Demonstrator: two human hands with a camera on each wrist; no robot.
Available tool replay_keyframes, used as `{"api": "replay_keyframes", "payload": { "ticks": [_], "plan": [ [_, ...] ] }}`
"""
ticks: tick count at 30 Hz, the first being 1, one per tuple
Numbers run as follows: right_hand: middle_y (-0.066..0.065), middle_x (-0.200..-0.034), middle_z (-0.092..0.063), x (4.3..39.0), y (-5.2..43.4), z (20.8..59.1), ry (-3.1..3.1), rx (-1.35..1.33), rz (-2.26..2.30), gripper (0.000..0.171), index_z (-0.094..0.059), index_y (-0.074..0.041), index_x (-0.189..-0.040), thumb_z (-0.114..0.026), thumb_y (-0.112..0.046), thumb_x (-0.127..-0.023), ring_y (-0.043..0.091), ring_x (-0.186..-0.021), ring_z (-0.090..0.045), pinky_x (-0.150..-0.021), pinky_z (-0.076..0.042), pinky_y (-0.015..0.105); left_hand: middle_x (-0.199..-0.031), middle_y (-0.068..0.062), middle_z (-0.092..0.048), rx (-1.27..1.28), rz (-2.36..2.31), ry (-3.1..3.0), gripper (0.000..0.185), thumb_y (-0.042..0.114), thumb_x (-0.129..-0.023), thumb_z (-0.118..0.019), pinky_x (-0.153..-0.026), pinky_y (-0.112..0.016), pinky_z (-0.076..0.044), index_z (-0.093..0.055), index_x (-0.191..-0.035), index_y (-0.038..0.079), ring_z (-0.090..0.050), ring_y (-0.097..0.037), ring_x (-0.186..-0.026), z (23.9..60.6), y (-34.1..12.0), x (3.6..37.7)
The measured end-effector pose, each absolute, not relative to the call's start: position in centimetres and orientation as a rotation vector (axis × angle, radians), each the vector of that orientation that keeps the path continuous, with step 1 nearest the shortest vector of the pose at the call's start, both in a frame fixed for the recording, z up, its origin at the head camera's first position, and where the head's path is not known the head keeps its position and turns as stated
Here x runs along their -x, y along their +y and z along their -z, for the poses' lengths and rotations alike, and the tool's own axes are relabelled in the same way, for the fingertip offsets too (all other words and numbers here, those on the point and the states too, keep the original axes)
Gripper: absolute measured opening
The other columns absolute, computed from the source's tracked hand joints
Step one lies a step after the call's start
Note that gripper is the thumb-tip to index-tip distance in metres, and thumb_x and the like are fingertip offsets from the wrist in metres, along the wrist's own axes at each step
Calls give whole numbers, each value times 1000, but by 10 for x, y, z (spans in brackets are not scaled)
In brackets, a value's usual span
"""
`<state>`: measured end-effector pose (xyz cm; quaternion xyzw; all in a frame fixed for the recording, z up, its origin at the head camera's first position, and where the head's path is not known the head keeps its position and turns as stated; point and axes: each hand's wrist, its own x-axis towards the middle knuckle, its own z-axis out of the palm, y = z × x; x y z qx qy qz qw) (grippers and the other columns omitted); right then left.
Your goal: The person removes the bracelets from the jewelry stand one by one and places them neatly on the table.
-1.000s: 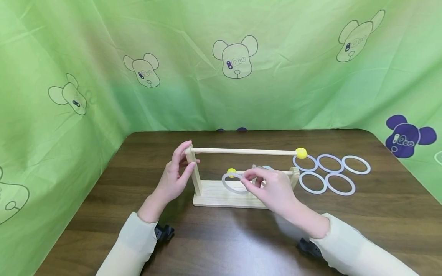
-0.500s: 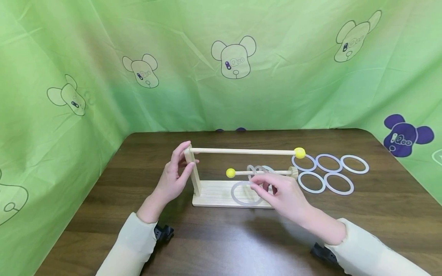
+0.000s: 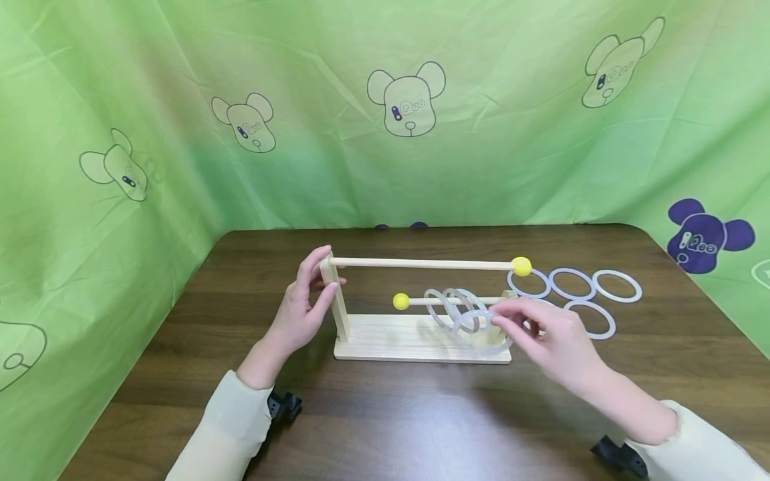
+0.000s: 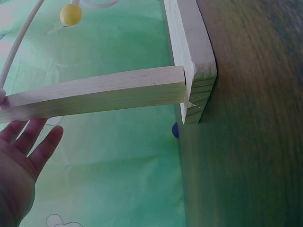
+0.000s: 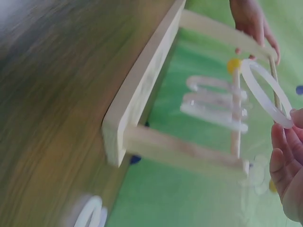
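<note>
At left, my left hand [image 3: 303,310] grips the top of the tall post [image 3: 339,307] of a wooden stand, thumb in front and fingers behind. My right hand [image 3: 550,337] pinches a translucent ring [image 5: 260,101] by its edge, in front of the stand's right end. From the short post, a lower rod [image 3: 415,302] points left and ends in a yellow ball [image 3: 400,302]. Three pale rings [image 5: 210,98] hang on this rod. The upper rod [image 3: 421,264] runs right from the tall post to another yellow ball [image 3: 521,266]. In the head view, the right hand partly hides the short post.
Several pale rings lie flat on the brown table [image 3: 397,427] right of the stand, among them a white ring [image 3: 617,300] at the far right. The stand's flat base [image 3: 391,337] rests on the table. A green printed cloth [image 3: 313,180] hangs behind.
My right hand has moved right and slightly toward me with the pinched ring, away from the lower rod's ball end. The hanging rings now show more fully. The left hand keeps its place.
</note>
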<state>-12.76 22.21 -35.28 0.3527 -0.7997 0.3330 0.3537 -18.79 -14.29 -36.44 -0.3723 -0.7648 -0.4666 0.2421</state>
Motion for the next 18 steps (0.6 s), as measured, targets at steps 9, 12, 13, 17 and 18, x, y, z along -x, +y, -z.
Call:
{"api": "replay_keyframes", "payload": {
  "ticks": [9, 12, 13, 17, 18],
  "plan": [
    [-7, -75, -65, 123, 262, 347, -2090, -787, -768, 48, -71, -5, -89, -54, -49, -96, -6, -54, -42, -48, -35, 13, -110, -19, -63, 1012, 1280, -2092, 60, -10, -93, -55, -81, -41, -54, -30, -144, 8, -67, -27, -93, 363, -143, 187],
    [-10, -75, -64, 123, 277, 346, -2092, -756, -768, 48, -72, -4, -90, -55, -49, -95, -6, -54, -42, -48, -35, 13, -110, -19, -63, 1011, 1284, -2088, 60, -10, -93, -55, -81, -41, -54, -30, -144, 8, -67, -29, -93, 364, -143, 187],
    [-11, -75, -64, 123, 282, 346, -2094, -744, -767, 48, -72, -4, -90, -55, -48, -96, -6, -54, -42, -48, -34, 12, -110, -19, -63, 1011, 1285, -2086, 60, -10, -93, -55, -81, -41, -54, -30, -144, 8, -67, -29, -93, 364, -143, 187],
    [-16, -75, -62, 121, 300, 344, -2129, -685, -763, 39, -72, -3, -91, -60, -39, -96, -7, -55, -43, -51, -34, 9, -110, -18, -63, 1014, 1291, -2076, 59, -12, -93, -54, -81, -41, -54, -31, -143, 7, -67, -30, -93, 365, -143, 188],
    [-17, -76, -61, 121, 304, 343, -2139, -670, -760, 35, -72, -2, -91, -61, -36, -95, -8, -56, -43, -52, -34, 8, -110, -18, -63, 1015, 1293, -2074, 58, -12, -93, -54, -81, -41, -54, -31, -143, 6, -67, -29, -93, 365, -143, 188]
  ]
}}
